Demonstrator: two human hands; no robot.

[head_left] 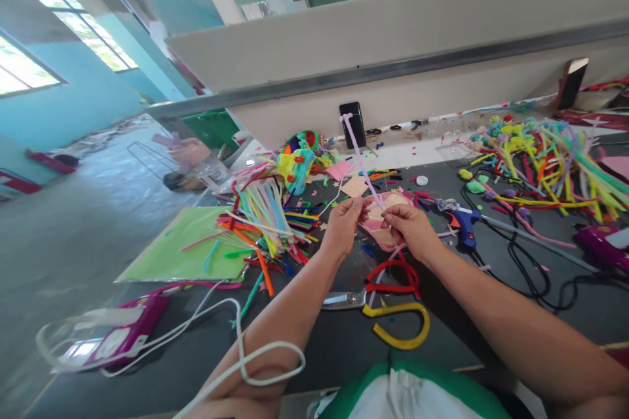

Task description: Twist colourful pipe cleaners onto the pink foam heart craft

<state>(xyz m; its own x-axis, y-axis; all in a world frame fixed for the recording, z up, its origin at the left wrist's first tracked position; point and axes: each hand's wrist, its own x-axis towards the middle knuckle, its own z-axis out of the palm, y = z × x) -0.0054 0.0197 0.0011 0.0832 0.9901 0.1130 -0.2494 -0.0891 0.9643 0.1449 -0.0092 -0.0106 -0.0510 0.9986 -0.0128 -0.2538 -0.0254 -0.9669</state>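
Observation:
A lilac pipe cleaner (358, 156) stands up at a slant from between my hands, its top bent into a short crosspiece. My right hand (411, 229) pinches its lower part between thumb and finger. Close by on the left, my left hand (343, 228) is closed too, its fingertips at the lower end of the pipe cleaner; its exact grip is partly hidden. Below and behind the fingers lies a pink patterned piece (381, 236), partly covered by my hands. Scissors with one red and one yellow handle (400, 326) lie open on the dark table nearer to me.
A bundle of pipe cleaners (265, 209) lies left beside a green sheet (171, 249); a larger heap (535, 170) spreads at right. A blue glue gun (466, 226) has a black cord. A phone (352, 126) leans on the partition. A white cable (240, 340) crosses near my left forearm.

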